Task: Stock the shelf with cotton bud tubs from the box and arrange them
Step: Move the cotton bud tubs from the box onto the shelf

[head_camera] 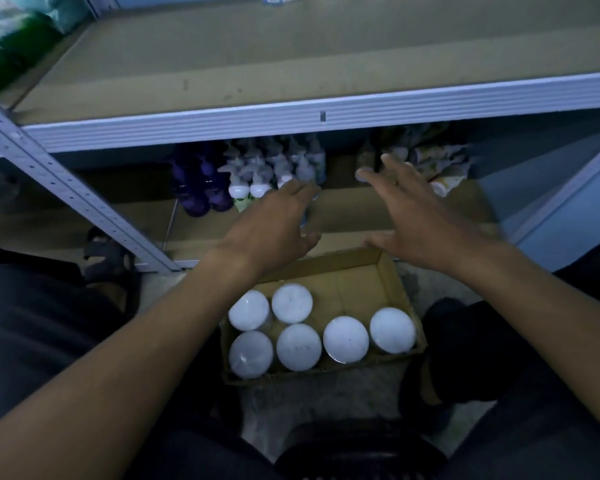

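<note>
A cardboard box [390, 271] sits on the floor between my knees, holding several cotton bud tubs [298, 346] with round white lids; its far half is bare. My left hand [274, 223] reaches over the box's far edge into the lower shelf [347, 209], fingers and thumb curled around a pale tub [306, 216] that is mostly hidden by the hand. My right hand [409, 209] hovers beside it at the same shelf with fingers spread, holding nothing.
At the back of the lower shelf stand purple bottles [201, 188], white pump bottles [257, 181] and pale packets [444, 168]. A brown upper shelf board [291, 53] lies above, with green packs [11, 39] at its left. A grey metal upright [66, 188] slants at left.
</note>
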`<state>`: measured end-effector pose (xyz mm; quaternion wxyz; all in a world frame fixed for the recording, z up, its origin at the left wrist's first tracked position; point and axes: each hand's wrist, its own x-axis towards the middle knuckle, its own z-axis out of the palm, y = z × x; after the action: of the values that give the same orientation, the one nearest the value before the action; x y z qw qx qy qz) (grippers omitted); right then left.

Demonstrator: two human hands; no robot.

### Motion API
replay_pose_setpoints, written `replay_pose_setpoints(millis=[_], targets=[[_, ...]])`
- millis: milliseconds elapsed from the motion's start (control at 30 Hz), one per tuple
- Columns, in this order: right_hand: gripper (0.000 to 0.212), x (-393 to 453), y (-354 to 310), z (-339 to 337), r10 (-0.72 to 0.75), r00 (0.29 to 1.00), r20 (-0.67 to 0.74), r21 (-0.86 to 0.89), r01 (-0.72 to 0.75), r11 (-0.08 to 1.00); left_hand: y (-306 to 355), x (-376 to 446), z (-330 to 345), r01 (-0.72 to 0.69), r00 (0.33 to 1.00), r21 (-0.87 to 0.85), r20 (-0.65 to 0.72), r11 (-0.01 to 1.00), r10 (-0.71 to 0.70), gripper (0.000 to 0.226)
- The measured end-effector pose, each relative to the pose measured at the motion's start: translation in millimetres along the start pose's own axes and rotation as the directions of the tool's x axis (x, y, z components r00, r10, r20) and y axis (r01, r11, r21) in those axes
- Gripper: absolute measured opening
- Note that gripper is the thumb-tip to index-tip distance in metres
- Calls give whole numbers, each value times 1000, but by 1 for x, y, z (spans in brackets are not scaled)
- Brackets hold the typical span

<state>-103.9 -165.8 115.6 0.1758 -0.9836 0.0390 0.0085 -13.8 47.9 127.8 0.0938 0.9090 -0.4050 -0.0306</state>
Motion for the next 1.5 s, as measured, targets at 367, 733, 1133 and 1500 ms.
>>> replay_pose_setpoints(millis=[367,733,1133,1500], targets=[[106,-11,17,54,132,978,164,-3,-133,991,9,0,54,105,985,-81,146,991,-93,70],[107,-34,31,113,239,881,408,-71,-230,971,32,-16,140,177,891,-131,442,975,-103,61],[106,-47,45,148,277,817,506,-86,-272,958,33,-32,200,279,813,-150,563,949,-150,82],[101,-48,47,168,254,778,574,-12,-303,953,32,-35,234,238,827,-177,553,955,-103,92]])
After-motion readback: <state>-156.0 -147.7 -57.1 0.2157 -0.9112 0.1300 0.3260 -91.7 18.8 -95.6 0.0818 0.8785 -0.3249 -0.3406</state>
